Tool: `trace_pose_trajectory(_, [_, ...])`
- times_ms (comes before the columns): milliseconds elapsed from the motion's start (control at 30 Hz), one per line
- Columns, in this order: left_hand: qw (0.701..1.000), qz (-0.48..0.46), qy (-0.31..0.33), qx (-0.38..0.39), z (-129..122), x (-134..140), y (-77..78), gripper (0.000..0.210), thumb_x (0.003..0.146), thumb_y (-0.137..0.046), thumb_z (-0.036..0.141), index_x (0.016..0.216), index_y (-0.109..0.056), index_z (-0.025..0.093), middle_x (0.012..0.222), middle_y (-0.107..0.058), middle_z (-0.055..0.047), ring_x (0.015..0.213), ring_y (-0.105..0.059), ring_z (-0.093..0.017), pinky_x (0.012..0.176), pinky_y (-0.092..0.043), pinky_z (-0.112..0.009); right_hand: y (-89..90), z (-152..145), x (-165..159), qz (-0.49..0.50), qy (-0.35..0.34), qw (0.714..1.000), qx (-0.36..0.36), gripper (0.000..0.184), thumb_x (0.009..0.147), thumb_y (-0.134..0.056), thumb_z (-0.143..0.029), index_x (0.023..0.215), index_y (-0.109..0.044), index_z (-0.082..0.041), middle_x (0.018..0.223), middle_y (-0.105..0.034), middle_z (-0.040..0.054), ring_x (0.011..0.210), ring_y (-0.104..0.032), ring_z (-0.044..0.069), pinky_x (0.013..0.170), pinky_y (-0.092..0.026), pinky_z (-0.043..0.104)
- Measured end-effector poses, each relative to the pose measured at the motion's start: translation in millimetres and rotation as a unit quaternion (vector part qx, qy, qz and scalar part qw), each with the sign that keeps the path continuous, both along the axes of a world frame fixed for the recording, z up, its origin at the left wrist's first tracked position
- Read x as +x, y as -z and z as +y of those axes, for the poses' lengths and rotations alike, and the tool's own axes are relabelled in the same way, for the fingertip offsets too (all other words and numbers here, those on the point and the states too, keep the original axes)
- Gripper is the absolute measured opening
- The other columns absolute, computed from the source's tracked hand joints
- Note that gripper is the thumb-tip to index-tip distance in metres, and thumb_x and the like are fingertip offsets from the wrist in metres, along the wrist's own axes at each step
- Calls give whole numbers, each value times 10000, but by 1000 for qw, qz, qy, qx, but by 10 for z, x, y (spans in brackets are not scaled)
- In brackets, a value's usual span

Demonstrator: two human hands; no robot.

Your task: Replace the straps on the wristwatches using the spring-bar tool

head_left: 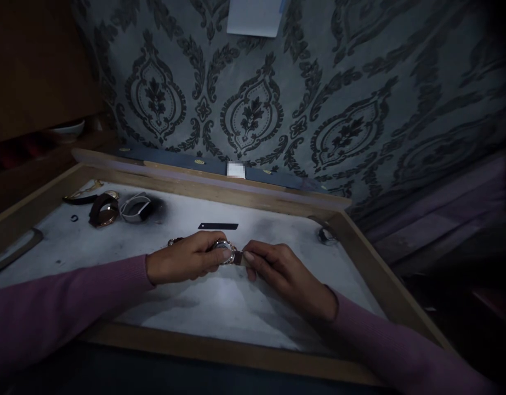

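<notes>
My left hand (187,255) is closed around a wristwatch (225,247) with a shiny metal case, its thumb lying over the dial. Part of the dial is covered by that thumb. From the right of the case runs a brown strap (238,258), and my right hand (283,269) pinches it between thumb and fingers close to the case. Whether those fingertips also hold some small tool I cannot make out. Both hands are above the white surface (211,307) of a wood-rimmed tray. Just beyond them lies a flat black strip (218,226) with a small hole at one end.
At the tray's left are a brown-strapped watch (102,211), a pale-strapped watch (135,208) and a gold-coloured chain band (85,191). Another dark watch (325,236) lies at the right. The wooden rim (236,343) surrounds everything; patterned fabric (253,104) hangs behind.
</notes>
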State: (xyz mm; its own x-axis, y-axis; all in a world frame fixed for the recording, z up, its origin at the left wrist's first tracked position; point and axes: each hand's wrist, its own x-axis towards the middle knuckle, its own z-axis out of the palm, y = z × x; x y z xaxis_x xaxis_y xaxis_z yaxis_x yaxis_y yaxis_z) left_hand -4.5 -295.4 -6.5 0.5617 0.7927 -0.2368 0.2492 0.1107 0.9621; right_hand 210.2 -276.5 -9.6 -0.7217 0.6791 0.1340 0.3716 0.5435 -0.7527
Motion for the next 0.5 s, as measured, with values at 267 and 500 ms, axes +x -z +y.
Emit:
trace_pose_trajectory(267, [993,65,9,99,2,-17,35,284,925,-438,441,825,-468,177,643,-404,52,564,-354,-92,513,-288,-223,9,-3,10,-23,-17,1000,-11,441,1035,-339,-423,718,-524,-177,577,-476,-35,511,-438,102,535,-348,238])
trace_pose_trajectory(500, [970,137,22,197,-26,-25,6,280,952,-376,390,867,-512,161,732,-447,22,685,-419,-130,622,-319,-260,36,-1,-5,-1,-10,997,-74,489,995,-361,-546,688,-474,-182,567,-371,-54,499,-349,94,479,-290,223])
